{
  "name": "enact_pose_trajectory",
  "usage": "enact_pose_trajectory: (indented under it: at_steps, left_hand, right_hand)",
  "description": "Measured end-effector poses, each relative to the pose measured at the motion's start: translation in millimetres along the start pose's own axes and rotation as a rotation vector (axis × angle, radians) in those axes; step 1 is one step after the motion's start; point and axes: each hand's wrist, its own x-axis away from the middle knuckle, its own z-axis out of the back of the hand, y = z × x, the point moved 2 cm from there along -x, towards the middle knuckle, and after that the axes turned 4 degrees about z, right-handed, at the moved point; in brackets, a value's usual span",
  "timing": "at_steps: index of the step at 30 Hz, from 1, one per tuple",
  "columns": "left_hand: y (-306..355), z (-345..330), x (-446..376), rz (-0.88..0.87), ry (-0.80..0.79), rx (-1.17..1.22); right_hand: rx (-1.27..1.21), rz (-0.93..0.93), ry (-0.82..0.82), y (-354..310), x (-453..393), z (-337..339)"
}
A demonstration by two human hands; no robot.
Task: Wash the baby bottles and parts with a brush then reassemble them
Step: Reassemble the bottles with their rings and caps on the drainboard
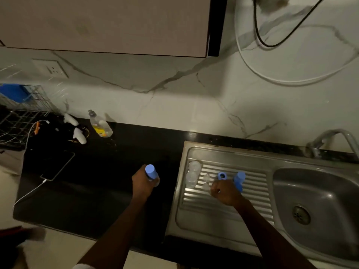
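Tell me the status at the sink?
Left hand grips capped bottle over counter. Right hand reaching among parts on drainboard. Nothing blocking.

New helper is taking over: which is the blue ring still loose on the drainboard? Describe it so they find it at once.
Start at the steel sink and go to its ribbed drainboard, left of the basin. The blue ring lies there just above the right hand. Unlike the taller blue capped bottle to its right, it is short with an open hole.
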Motion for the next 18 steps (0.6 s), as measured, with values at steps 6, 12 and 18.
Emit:
enact_pose_trajectory:
  at_steps: [6, 12, 18]
  left_hand:
    - [18, 31, -2, -0.064, 0.012, -0.12]
    - [57, 46, -5, -0.355, 0.184, -0.342]
    - [119, -15, 25, -0.903, 0.298, -0.506]
  right_hand:
    - [-0.088, -0.121, -0.025, 3, 11, 13]
    - [0.009, -0.295, -0.026, 19, 7, 26]
    - [0.1, -0.204, 0.117, 26, 2, 21]
